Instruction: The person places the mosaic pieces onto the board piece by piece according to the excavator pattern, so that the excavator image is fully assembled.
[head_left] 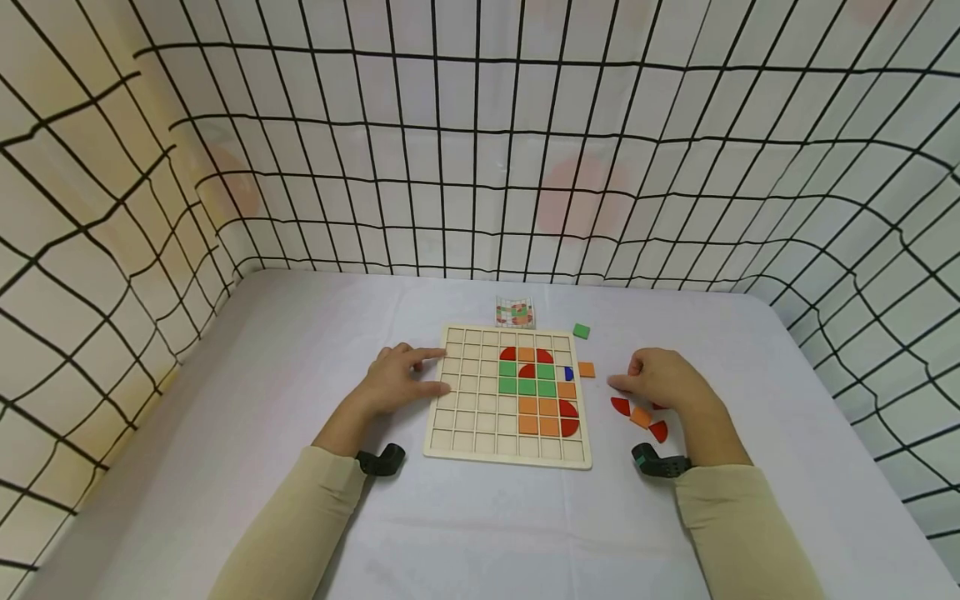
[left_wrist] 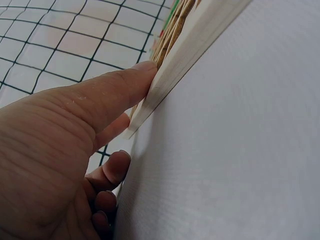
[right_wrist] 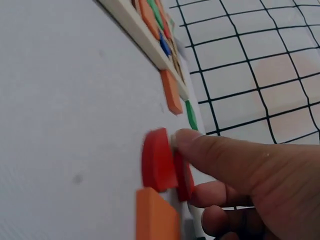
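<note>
My left hand rests against the left edge of a pale wooden grid board, thumb and index finger stretched onto its rim. Green and orange squares and red quarter-circles fill cells on the board's right half, along with a small blue piece. To the right of the board, my right hand hovers low above loose pieces, its thumb pointing left and the other fingers bent. Below the thumb lie a red quarter-circle and an orange square. Another red piece shows beside the fingers, partly covered.
A small pattern card stands behind the board. An orange square lies at the board's right edge, and a green square near its back right corner. Black wire mesh encloses the white-covered table at the back and sides.
</note>
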